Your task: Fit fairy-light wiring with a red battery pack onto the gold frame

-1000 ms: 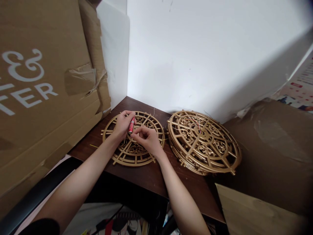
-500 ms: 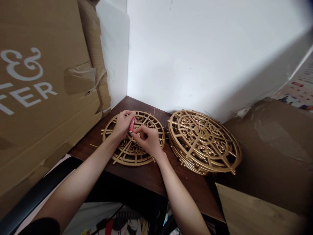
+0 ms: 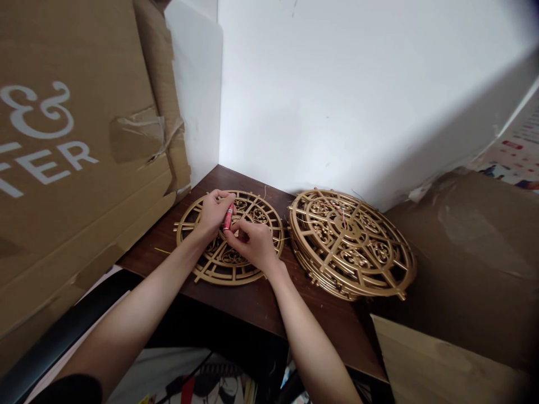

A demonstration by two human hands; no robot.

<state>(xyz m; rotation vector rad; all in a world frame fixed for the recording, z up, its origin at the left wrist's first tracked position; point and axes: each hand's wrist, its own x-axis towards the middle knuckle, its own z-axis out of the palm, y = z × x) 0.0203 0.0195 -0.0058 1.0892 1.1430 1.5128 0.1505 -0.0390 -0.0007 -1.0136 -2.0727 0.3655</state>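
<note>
A small red cylinder (image 3: 228, 217) with pale ends, like a battery, is held above a round gold openwork piece (image 3: 236, 276) lying flat on the dark wooden table. My left hand (image 3: 213, 212) pinches the cylinder's upper end from the left. The fingertips of my right hand (image 3: 251, 240) are closed at its lower end, thumb and forefinger together. Whether the right fingers hold anything besides the cylinder's end is too small to tell. Both hands cover part of the gold piece's centre.
To the right stands a stack of similar gold round pieces (image 3: 353, 247) with thin wires on top. A large cardboard box (image 3: 84, 213) rises at the left, and more cardboard (image 3: 471, 252) is at the right. The table (image 3: 240, 306) meets a white wall (image 3: 328, 112).
My right hand has shifted very slightly left, and its fingertips now meet the cylinder's lower end. The left hand and cylinder have moved slightly to the right.
</note>
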